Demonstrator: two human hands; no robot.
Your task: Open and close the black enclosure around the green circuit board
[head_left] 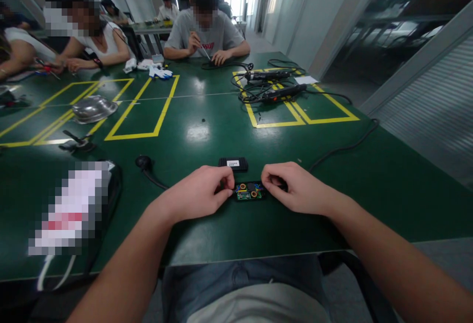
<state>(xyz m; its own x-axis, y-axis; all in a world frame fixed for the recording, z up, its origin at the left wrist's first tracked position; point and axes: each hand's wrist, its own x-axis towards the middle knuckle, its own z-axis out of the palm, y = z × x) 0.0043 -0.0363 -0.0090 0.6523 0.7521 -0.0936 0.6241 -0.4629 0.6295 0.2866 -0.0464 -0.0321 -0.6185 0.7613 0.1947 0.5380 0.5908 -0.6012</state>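
A small open black adapter housing (250,198) lies on the table in front of me, with a green circuit board and copper-wound ring coils showing inside. My left hand (201,190) is closed in a pinch at its left end, on the black cable (158,183) that enters there. At the opposite end my right hand (297,187) pinches the other black cable (284,185) close to the housing; its fingertips are partly hidden. Just behind the housing rests a ribbed black cover (241,164) with a white label, touched by neither hand.
A black plug (143,162) ends the left cable. At left are a pixelated pouch-like item (74,205), a metal bowl (94,109) and a dark tool (78,141). Corded black electric screwdrivers (284,92) lie at back right. A co-worker (209,32) sits opposite; others sit left.
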